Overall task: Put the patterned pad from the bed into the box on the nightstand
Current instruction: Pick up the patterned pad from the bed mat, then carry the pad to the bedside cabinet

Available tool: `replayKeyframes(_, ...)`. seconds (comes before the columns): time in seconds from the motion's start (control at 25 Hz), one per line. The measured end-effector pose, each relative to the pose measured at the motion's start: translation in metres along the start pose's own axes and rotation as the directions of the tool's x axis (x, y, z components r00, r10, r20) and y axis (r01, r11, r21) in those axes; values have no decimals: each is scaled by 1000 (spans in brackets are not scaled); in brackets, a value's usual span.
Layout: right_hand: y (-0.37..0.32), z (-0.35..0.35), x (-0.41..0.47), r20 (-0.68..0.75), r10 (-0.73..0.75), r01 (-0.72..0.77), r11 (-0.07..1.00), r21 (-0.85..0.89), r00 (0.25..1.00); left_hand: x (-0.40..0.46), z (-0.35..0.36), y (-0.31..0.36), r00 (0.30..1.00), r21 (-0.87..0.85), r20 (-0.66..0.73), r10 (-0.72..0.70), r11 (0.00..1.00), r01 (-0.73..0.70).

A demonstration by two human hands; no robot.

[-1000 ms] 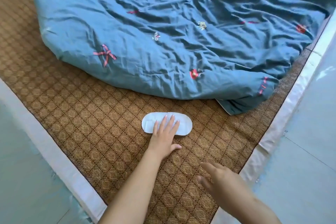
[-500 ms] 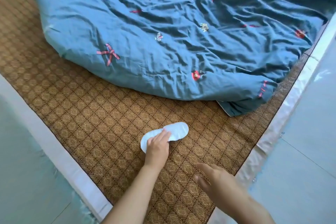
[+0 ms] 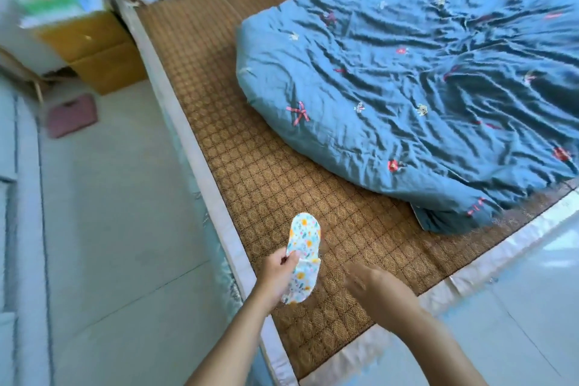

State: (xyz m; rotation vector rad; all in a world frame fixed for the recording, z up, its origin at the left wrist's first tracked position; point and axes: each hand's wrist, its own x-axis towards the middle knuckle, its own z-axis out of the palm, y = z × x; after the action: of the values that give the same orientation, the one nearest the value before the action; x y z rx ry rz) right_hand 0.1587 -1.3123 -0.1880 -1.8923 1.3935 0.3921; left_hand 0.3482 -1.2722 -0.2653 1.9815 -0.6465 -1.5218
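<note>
Pinching one patterned pad (image 3: 303,257) above the bed (image 3: 266,172) corner, the left hand (image 3: 277,276) grips its edge. The right hand (image 3: 379,291) is released, blurred. One nightstand (image 3: 91,50); box contents indiscernible.

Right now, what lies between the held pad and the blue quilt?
Only bare woven mat separates the patterned pad, pinched in the left hand, from the blue quilt, seen in the head view.

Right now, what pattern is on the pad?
White with small orange, yellow and teal floral prints, per the head view: pad.
</note>
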Motion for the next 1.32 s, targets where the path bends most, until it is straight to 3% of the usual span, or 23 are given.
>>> replayKeyframes(0.24,-87,-29,-54,12,-191,191,977,-95,982,-113,-88,27,976,-263,-218,20,962,-78)
replayKeyframes(0.48,-200,-3,-91,85,-339,350,916,-198,937,-207,-193,-10,930,-415,-368,2,895,-166)
replayKeyframes(0.96,-429,103,-101,136,-308,331,924,-193,941,-257,-425,-121,962,-598,-272,22,779,-187)
replayKeyframes(1.32,-520,116,-48,147,-313,337,922,-189,938,-225,-515,-121,964,-655,-264,28,729,-200)
